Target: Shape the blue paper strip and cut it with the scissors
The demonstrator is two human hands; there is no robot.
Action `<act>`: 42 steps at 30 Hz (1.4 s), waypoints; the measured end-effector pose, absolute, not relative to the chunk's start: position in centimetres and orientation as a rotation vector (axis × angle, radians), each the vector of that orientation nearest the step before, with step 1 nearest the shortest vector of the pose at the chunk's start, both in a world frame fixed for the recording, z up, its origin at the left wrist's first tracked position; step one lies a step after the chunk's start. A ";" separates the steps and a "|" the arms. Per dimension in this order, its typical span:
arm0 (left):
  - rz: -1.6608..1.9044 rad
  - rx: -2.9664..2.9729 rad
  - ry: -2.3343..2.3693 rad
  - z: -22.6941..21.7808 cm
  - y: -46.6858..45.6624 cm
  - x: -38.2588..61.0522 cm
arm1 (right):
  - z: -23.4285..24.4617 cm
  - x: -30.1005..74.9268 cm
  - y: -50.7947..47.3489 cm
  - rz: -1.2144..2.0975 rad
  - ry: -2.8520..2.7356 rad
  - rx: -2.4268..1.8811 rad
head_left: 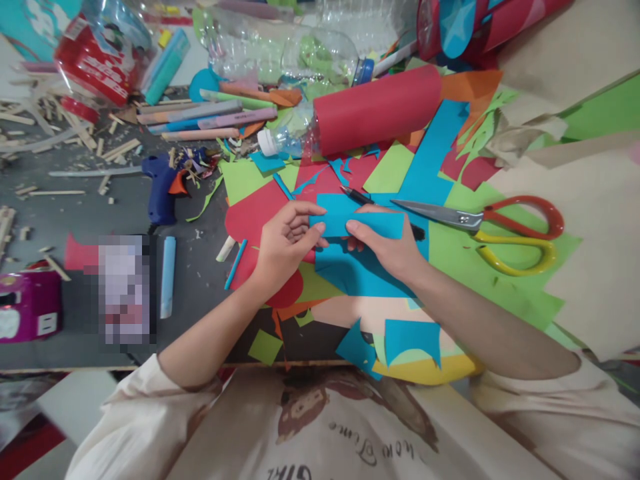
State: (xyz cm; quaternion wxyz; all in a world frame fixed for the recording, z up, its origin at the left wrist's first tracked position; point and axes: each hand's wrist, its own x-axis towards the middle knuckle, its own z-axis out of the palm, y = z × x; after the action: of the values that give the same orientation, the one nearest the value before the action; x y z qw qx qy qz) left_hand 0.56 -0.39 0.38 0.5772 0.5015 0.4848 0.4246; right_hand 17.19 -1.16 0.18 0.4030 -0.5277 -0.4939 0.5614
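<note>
Left grip (289, 239): thumb and fingers pinch the left end of a blue strip (336, 225), the other fingers curled in.
Right grip (389, 243): thumb pressed on the strip's face, fingertips peeping out under its lower edge, so it is pinched here too.
Strip's place: raised between both hands, above a larger blue sheet (370, 275) on the worktop (65, 213); I cannot tell whether it is folded or a single layer.
Black pen (356, 195): just beside the right grip, partly hidden.
Scissors (467, 219): resting right of the hands, blades pointing left.
Red-wrapped bottle (377, 110): on its side beyond the hands, red paper around its body, neck bare.
Clear bottle (295, 57): farther off, also lying down, no wrap visible.
Done, judging by what lies about: one bottle covered; some paper cut, with blue offcuts (413, 339) near the worktop's front edge.
Not yet done: the strip looks loose, attached to nothing visible; the glue gun (163, 190) rests well apart, unheld.
</note>
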 end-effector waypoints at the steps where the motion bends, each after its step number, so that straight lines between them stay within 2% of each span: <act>1: 0.995 1.173 1.133 0.4 -0.4 0.6 | 0.2 17.2 -1.2 1.415 -1.250 -1.334; 26: 1.189 1.290 1.237 -0.1 -0.1 0.3 | 0.6 16.9 -1.2 1.400 -1.133 -1.368; 33: 1.304 1.373 1.085 -0.6 -0.1 0.2 | 0.2 17.0 -1.0 1.403 -1.084 -1.342; 42: 1.247 1.506 1.149 -0.4 0.0 -0.1 | 0.3 16.8 -0.9 1.409 -1.035 -1.310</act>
State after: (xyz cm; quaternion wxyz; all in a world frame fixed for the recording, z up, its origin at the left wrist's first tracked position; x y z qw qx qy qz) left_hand -0.06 -0.04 -0.39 0.4232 0.6016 0.4590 0.4984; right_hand 16.83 -0.94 0.32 0.4605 -0.5323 -0.4205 0.5725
